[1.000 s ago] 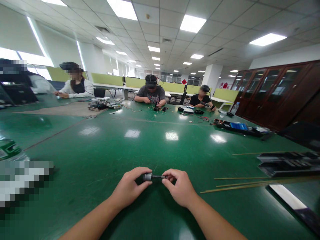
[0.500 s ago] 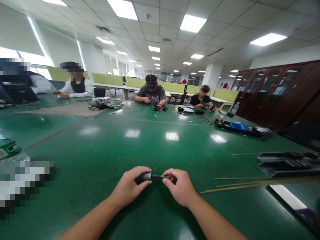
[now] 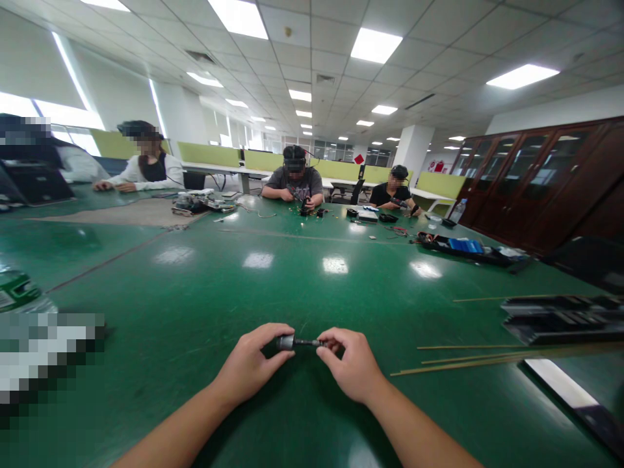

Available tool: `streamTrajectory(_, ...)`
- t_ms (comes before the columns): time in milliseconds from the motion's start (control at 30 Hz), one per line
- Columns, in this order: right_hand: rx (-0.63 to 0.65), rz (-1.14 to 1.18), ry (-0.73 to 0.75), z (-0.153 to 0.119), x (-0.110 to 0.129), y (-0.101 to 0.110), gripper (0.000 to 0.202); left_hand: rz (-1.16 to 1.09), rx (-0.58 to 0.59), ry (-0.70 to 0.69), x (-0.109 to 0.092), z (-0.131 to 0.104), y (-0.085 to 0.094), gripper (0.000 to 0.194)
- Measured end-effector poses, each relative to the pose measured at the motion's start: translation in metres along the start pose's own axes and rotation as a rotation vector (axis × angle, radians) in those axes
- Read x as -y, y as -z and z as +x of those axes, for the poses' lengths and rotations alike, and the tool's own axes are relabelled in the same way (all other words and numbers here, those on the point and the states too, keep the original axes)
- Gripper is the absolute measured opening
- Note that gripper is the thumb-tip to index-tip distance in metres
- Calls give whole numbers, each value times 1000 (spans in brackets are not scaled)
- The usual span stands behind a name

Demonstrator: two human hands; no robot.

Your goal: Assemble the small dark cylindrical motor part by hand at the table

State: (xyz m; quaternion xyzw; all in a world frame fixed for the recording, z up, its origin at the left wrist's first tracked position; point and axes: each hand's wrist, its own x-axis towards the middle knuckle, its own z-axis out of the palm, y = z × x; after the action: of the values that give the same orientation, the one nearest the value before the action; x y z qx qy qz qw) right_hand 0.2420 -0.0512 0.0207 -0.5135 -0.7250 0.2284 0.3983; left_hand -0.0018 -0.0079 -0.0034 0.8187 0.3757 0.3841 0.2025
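Rod (image 3: 306,342) with a thick end (image 3: 286,342) lies level between the hands, at the middle of the near side of the green table (image 3: 219,279). Taking the rod as the clock's centre, its thick end points to nine o'clock and its thin end to three. The left hand (image 3: 251,361) pinches the thick end between thumb and fingertips; the right hand (image 3: 355,364) pinches the thin end, whose tip is hidden by the fingers.

Little has changed in the last second. The left hand and thick end seem to have edged towards nine o'clock, so slightly more bare shaft shows between the hands. I judge this a small pull or adjustment; the rod still looks like one joined piece. Across the table, towards eleven o'clock, a person in white sleeves (image 3: 168,175) has lowered their hands and moved them apart.

No writing can be read. At about ten o'clock, a bottle (image 3: 19,291) carries a green-and-white label, but its brand cannot be made out. At twelve, the print on another person's grey shirt (image 3: 295,179) is too small to tell. Thin sticks (image 3: 468,365) at three o'clock and the flat slab (image 3: 565,387) nearer four show no lettering.
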Motion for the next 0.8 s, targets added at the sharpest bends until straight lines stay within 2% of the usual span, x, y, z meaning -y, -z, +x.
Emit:
streamTrajectory(200, -19, 6, -9, 1, -3, 0, 11, 23, -9, 6, 1, 2, 2, 32)
streamTrajectory(300, -38, 12, -27, 2, -5, 0, 11, 45, -55, 43, 3, 6, 6, 29)
streamTrajectory(400, -38, 16, -34, 1, -5, 0, 11, 63, -152, 129, 8, 10, 10, 30)
streamTrajectory(500, -31, 18, -35, 0, -5, 0, 12, 18, -241, 268, 15, 12, 13, 42)
streamTrajectory(633, -18, 19, -31, -2, -4, 0, 13, -249, -341, 456, 25, 13, 19, 54)
streamTrajectory(733, -8, 27, -23, -3, -3, 0, 13, -557, -378, 573, 31, 9, 32, 50)
streamTrajectory(800, -4, 30, -20, -4, -2, 0, 13, -707, -379, 641, 35, 0, 47, 43)
